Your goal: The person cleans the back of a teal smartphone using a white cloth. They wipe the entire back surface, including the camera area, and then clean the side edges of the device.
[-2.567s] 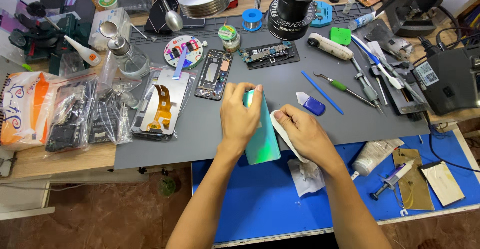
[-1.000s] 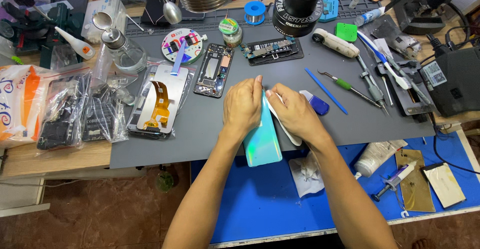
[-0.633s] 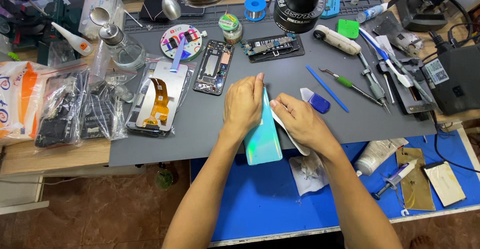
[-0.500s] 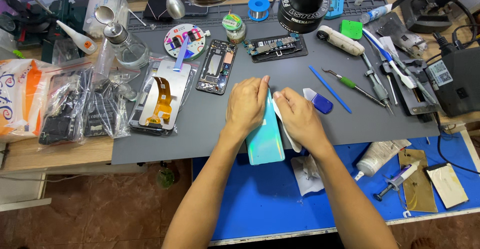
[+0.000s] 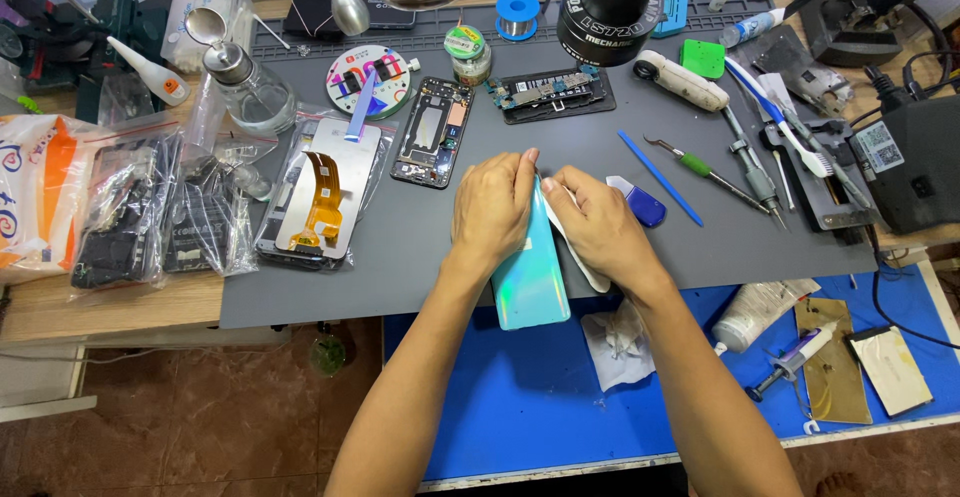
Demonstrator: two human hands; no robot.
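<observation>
A glossy turquoise phone back cover (image 5: 530, 287) lies on the grey work mat (image 5: 400, 267), its near end over the blue mat (image 5: 520, 397). My left hand (image 5: 492, 209) lies flat over the cover's far left part and holds it down. My right hand (image 5: 598, 227) presses a folded white cloth (image 5: 578, 252) against the cover's right edge. The fingertips of both hands meet at the cover's far end.
A phone frame (image 5: 432, 144), a circuit board (image 5: 553, 92), a screen with an orange flex cable (image 5: 325, 197), bagged parts (image 5: 150, 222), a blue pick (image 5: 642, 203), a blue spudger (image 5: 660, 164), screwdrivers (image 5: 745, 167), a crumpled wipe (image 5: 618, 342), glue tubes (image 5: 790, 362) and a microscope (image 5: 625, 7) surround my hands.
My right hand has slid the white cloth along the cover's right edge, away from me toward its far end. My left hand has stayed on the cover.
</observation>
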